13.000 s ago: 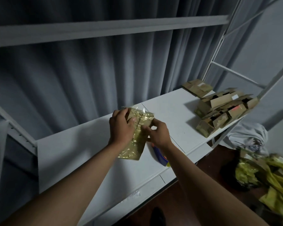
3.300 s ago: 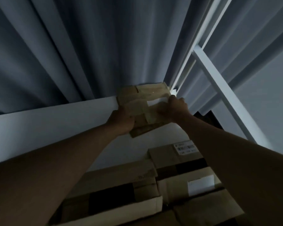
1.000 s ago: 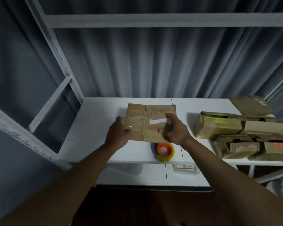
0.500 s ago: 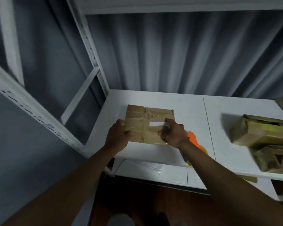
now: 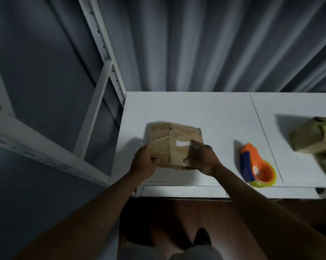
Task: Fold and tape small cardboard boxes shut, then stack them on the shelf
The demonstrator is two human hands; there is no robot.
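Both hands, left hand (image 5: 144,162) and right hand (image 5: 201,159), gripping taped cardboard box (image 5: 174,141) near shelf (image 5: 205,109) front-left corner, bare white stretch behind it, tape dispenser (image 5: 256,166) by front edge

Grey pleated curtain (image 5: 205,44) beyond the hands. White metal shelving upright (image 5: 102,44) to their left. Dark wood floor (image 5: 167,218) below; dim light.

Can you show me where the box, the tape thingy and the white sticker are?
cardboard box (image 5: 174,136): head view, on its taped top face.
tape dispenser (image 5: 259,170): head view, on its orange ring.
white sticker (image 5: 182,143): head view, on the middle of the label on the box.
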